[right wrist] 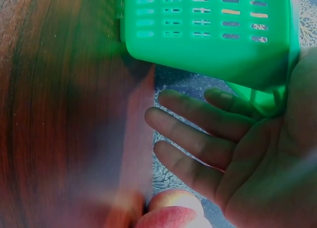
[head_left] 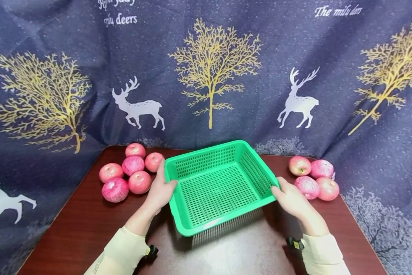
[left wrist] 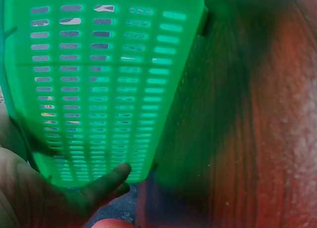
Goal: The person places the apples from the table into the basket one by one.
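Observation:
A green plastic basket (head_left: 219, 193), perforated and with nothing inside, is held above the table at a slant, its shadow falling below its front edge. My left hand (head_left: 162, 191) grips its left rim, thumb over the top. At the opposite end, my right hand (head_left: 291, 198) pinches the rim near the right corner. In the left wrist view, fingers (left wrist: 106, 186) lie against the basket's slotted outer wall (left wrist: 109, 99). From the right wrist, the other three fingers (right wrist: 193, 139) extend loosely below the basket's corner (right wrist: 208, 54).
Several red apples (head_left: 133, 165) sit in a group at the table's back left. Another group of apples (head_left: 307, 187) stands at the back right, close to my right hand. Behind the dark wooden table (head_left: 78, 225) hangs a blue cloth (head_left: 226, 95) printed with trees and deer.

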The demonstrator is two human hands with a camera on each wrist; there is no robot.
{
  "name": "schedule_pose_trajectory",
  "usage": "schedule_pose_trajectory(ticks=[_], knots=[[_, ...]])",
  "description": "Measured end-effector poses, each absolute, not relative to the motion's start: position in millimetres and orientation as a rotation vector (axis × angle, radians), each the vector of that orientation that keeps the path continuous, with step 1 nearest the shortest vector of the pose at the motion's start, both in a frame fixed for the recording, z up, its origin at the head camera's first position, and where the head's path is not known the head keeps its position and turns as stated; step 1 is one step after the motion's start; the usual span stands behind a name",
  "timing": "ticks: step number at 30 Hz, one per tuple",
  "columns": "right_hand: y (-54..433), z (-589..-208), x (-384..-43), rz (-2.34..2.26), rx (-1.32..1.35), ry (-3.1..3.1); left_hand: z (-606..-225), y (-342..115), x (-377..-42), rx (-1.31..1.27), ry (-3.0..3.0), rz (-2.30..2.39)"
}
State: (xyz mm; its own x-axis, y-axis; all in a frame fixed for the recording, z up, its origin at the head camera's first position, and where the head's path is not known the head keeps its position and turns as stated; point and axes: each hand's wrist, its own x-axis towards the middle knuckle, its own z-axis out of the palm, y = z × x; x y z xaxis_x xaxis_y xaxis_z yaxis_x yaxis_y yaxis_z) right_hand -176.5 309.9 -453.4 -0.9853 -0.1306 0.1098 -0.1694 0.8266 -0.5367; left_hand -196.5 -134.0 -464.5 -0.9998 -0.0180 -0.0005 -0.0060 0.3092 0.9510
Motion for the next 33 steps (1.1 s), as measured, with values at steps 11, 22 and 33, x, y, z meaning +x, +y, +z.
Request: schedule_pose_trajectory(ticks=[11, 22, 33], knots=[[323.9, -452.1, -176.8, 0.848, 0.215, -2.817, -465.4, -133.7, -193.3, 0.036, -2.554, -1.795], [373.2, -471.2, -191.6, 0.569, 0.152, -2.315, -468.2, -134.6, -197.1, 0.038, -2.563, -1.774], [399.0, -489.7, -187.7, 0.545, -0.016, -2.349, -470.2, -136.9, -198.4, 0.056, -2.586, -1.755]])
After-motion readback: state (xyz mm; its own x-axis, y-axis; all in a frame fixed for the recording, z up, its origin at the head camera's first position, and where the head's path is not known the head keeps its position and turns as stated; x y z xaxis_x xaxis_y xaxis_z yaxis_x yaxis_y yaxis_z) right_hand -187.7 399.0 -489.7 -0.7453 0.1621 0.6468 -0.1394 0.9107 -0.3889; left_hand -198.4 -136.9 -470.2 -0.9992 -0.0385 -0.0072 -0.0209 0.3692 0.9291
